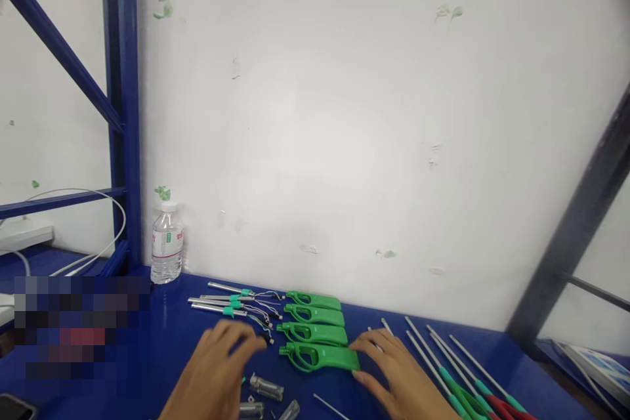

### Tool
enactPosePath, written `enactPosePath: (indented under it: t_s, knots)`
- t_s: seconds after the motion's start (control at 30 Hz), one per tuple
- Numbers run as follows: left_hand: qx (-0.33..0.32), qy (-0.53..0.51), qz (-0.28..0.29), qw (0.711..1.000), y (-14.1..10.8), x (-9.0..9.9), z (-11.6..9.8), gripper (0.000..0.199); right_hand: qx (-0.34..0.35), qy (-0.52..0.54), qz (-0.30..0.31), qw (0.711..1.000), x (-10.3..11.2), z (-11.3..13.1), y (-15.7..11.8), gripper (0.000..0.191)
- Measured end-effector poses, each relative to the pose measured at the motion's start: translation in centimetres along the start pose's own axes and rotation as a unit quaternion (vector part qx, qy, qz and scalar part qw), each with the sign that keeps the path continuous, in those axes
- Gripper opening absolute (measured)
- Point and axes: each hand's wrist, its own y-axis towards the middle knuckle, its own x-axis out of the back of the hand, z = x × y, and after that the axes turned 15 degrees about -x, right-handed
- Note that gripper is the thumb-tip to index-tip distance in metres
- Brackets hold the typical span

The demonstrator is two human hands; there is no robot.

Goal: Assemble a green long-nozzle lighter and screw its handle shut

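Note:
Several green lighter casings lie side by side in a row, their looped trigger ends facing left. My right hand has thumb and index finger on either side of the nearest casing's right end. My left hand hovers left of the row, fingers bent and apart, with nothing visible in it. Just beyond it are several metal lighter tubes with teal collars and thin wires. Small clear lighter fuel tanks lie right of my left hand, partly cut off by the frame. A thin metal rod lies between my hands.
Long-necked lighters with green and red handles lie at the right. A water bottle stands at the back left against the white wall. Blue frame posts rise at the left. A dark device sits at the lower left corner.

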Motion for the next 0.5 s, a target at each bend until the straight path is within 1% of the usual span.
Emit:
enactPosePath:
  t_s: [0.07, 0.1, 0.13, 0.2, 0.3, 0.5]
  knots:
    - [0.037, -0.006, 0.078, 0.996, 1.6, -0.7, 4.2, 0.014, -0.016, -0.002, 0.045, 0.999, -0.9, 0.8, 2.2, 0.032]
    - [0.055, -0.009, 0.114, 0.992, 2.2, -1.0, 6.1, 0.019, -0.022, -0.002, 0.064, 0.998, -1.3, 1.1, 2.9, 0.032]
    - [0.065, -0.017, 0.147, 0.987, 2.7, -1.2, 7.7, 0.024, -0.030, -0.002, 0.079, 0.996, -1.7, 1.4, 3.5, 0.032]
    - [0.082, -0.033, 0.197, 0.976, 3.1, -1.6, 10.0, 0.030, -0.047, -0.002, 0.102, 0.994, -2.2, 2.0, 4.0, 0.032]
    - [0.097, -0.053, 0.235, 0.966, 2.5, -2.2, 11.5, 0.035, -0.070, 0.001, 0.125, 0.990, -2.3, 2.4, 3.9, 0.034]
    - [0.090, -0.077, 0.255, 0.960, 0.9, -3.8, 12.7, 0.037, -0.083, 0.006, 0.154, 0.985, -1.9, 2.6, 3.0, 0.038]
